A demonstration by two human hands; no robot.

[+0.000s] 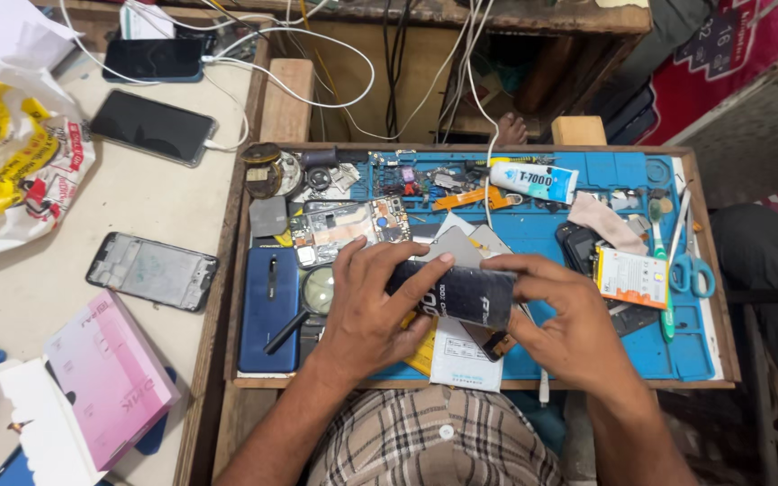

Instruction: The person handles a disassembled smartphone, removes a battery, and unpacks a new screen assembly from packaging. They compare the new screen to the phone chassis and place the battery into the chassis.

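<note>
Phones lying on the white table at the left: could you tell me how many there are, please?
3: two dark-screened phones plugged into white cables at the back, and one opened phone frame nearer the pink box. Others may be hidden.

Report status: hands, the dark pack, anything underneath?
Both hands on pack: left hand, right hand grip dark pack by its ends. Held above blue mat. Papers and phone parts beneath.
</note>
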